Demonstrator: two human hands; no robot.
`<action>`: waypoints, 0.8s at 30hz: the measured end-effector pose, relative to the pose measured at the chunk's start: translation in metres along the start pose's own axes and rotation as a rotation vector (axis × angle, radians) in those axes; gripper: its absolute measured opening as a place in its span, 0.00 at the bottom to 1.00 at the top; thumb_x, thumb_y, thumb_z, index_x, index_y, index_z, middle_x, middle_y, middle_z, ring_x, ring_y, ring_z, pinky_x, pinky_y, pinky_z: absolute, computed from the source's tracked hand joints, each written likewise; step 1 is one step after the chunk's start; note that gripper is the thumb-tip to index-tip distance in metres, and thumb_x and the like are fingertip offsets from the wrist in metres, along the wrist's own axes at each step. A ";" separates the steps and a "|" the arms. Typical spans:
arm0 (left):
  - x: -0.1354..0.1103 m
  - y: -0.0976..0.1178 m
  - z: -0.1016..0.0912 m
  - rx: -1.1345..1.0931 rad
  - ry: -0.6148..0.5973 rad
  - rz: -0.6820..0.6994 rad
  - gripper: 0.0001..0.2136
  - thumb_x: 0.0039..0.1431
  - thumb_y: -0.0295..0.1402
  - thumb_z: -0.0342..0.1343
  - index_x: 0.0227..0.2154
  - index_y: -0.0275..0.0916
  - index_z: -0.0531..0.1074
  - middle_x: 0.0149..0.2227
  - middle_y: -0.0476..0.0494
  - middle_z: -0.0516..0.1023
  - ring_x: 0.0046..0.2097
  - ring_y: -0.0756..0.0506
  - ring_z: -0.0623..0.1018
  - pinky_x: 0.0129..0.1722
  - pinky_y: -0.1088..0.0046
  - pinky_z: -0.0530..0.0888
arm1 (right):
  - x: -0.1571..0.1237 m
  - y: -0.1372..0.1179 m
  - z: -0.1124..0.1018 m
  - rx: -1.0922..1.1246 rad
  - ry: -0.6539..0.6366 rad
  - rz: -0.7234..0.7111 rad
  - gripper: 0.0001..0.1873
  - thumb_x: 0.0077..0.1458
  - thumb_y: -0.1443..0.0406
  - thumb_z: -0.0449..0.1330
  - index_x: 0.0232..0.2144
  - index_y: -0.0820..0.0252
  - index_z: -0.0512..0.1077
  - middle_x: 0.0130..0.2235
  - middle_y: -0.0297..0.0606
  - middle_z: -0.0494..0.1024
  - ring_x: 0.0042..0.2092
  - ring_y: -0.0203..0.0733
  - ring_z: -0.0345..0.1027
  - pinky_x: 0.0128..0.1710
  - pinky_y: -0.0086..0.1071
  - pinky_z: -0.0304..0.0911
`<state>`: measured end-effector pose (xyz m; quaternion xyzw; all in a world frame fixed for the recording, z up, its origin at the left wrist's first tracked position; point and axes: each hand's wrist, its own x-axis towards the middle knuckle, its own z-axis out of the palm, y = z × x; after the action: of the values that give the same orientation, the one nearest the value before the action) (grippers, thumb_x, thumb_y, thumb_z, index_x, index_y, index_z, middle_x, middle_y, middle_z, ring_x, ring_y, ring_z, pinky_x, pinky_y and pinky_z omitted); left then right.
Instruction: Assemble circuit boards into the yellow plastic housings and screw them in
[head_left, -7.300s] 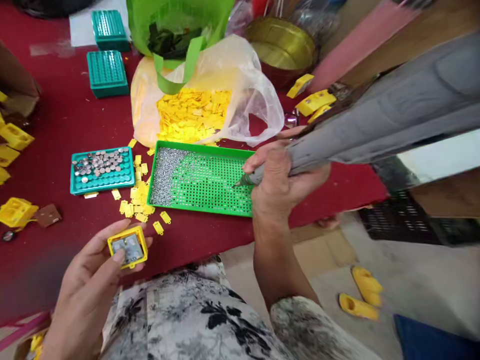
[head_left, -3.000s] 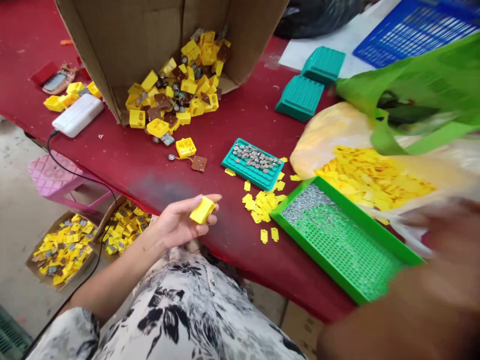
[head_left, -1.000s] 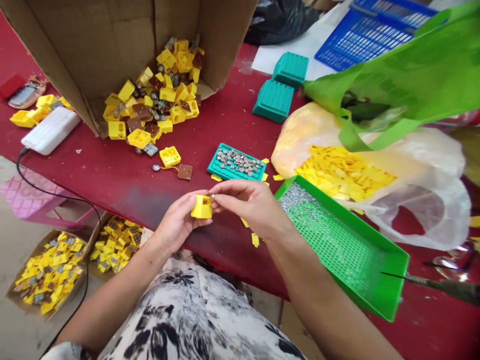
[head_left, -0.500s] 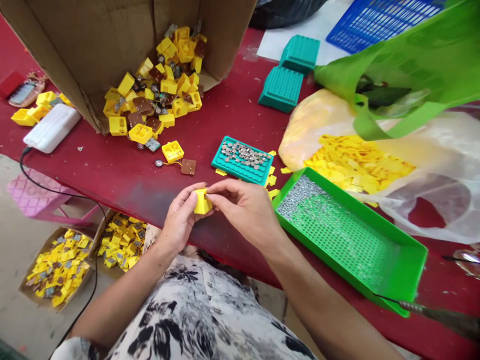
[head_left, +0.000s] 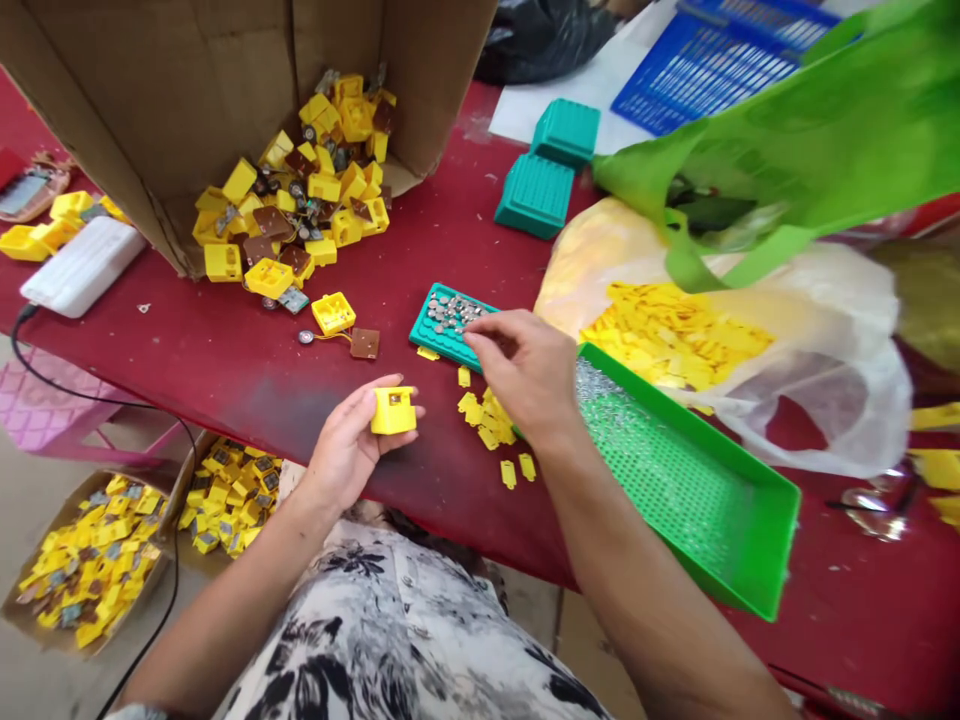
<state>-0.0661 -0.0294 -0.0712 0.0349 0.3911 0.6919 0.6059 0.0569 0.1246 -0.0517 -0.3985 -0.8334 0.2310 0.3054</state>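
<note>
One square yellow plastic case [head_left: 393, 410] — dark notch on its face — gripped in the left hand [head_left: 345, 450]; right hand [head_left: 521, 370] open over a teal tray [head_left: 427, 335].

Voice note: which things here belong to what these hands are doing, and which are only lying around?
Part of the work:
left hand holding a yellow plastic casing
right hand reaching over a teal tray of metal discs
loose yellow tabs

Lying around:
white plastic block
blue plastic crate
pink stool
</note>
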 end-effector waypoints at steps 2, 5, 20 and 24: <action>0.002 0.000 0.000 -0.013 0.000 0.002 0.11 0.61 0.32 0.56 0.45 0.35 0.76 0.44 0.38 0.81 0.41 0.42 0.82 0.36 0.70 0.80 | 0.012 0.011 0.007 -0.137 -0.055 -0.095 0.08 0.57 0.68 0.57 0.32 0.58 0.77 0.36 0.40 0.79 0.40 0.44 0.72 0.44 0.40 0.68; 0.002 0.000 0.000 -0.035 -0.002 0.012 0.11 0.62 0.31 0.56 0.45 0.34 0.76 0.43 0.38 0.81 0.41 0.43 0.83 0.35 0.71 0.80 | 0.022 0.020 0.019 -0.217 -0.098 -0.134 0.09 0.58 0.67 0.57 0.32 0.58 0.79 0.36 0.42 0.78 0.41 0.47 0.70 0.45 0.43 0.67; 0.004 -0.002 -0.001 -0.078 -0.013 0.002 0.10 0.62 0.30 0.55 0.44 0.33 0.77 0.41 0.39 0.82 0.40 0.43 0.83 0.34 0.71 0.82 | 0.035 0.033 0.017 -0.309 -0.082 -0.107 0.12 0.58 0.69 0.53 0.39 0.62 0.75 0.37 0.42 0.78 0.39 0.44 0.72 0.43 0.39 0.67; 0.004 -0.003 -0.001 -0.083 -0.012 0.005 0.10 0.63 0.31 0.55 0.44 0.34 0.77 0.41 0.38 0.82 0.40 0.43 0.83 0.34 0.71 0.81 | 0.034 0.030 0.023 -0.399 -0.137 -0.134 0.11 0.58 0.67 0.55 0.35 0.63 0.78 0.36 0.47 0.77 0.39 0.48 0.70 0.42 0.41 0.66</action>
<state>-0.0648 -0.0270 -0.0755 0.0148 0.3582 0.7088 0.6075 0.0397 0.1659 -0.0758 -0.3781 -0.9060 0.0675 0.1779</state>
